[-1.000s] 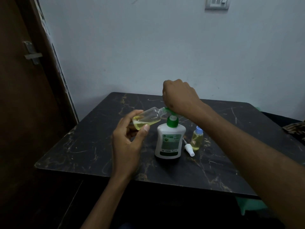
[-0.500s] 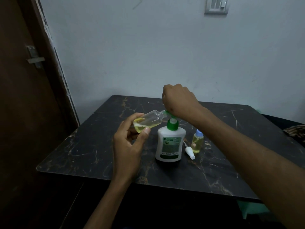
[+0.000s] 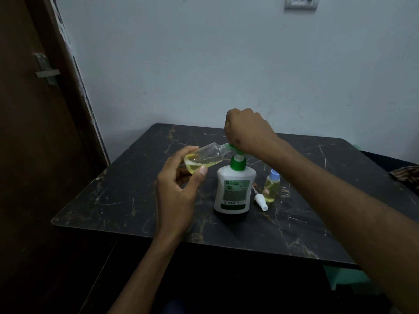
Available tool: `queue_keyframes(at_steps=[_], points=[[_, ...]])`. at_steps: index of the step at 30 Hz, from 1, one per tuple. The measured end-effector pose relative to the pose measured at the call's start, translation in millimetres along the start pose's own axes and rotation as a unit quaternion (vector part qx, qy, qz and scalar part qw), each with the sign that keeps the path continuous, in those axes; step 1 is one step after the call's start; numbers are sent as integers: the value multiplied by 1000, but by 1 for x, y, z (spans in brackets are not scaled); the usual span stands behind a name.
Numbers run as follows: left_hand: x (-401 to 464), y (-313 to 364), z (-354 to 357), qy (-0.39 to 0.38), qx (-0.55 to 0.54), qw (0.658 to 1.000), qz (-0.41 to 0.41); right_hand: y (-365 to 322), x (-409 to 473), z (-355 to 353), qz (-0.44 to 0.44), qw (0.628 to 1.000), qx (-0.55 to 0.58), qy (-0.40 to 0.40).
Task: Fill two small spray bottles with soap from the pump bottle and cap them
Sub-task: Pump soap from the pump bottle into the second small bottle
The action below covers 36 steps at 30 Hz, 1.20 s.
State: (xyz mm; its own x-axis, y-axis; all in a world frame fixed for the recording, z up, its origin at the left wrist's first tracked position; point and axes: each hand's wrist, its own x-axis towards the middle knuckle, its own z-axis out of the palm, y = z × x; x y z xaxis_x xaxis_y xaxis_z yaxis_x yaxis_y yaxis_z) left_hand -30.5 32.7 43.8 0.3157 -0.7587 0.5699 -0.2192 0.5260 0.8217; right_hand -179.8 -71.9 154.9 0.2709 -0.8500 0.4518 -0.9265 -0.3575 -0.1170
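In front of me stood a black marble-patterned table point(image 3: 127, 200). On it the white pump bottle point(image 3: 234, 191) stood upright near the middle. Just to its right lay a white spray cap point(image 3: 260, 201) beside a small blue-capped bottle point(image 3: 271, 188) of yellow liquid.

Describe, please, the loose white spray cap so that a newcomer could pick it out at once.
Start at the white pump bottle with the green collar, standing mid-way on the black marble-patterned table. Just to its right stands a small capped spray bottle of yellow liquid. The loose spray cap lies on its side between their bases, the only all-white piece, with a thin dip tube trailing from it.
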Motion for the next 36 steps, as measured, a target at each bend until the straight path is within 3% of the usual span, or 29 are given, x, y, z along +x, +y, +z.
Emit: queue_keyframes(at_steps=[36], points=[[0, 4, 0, -6, -9, 1000, -2, -2, -3, -8, -9, 999, -37, 21]])
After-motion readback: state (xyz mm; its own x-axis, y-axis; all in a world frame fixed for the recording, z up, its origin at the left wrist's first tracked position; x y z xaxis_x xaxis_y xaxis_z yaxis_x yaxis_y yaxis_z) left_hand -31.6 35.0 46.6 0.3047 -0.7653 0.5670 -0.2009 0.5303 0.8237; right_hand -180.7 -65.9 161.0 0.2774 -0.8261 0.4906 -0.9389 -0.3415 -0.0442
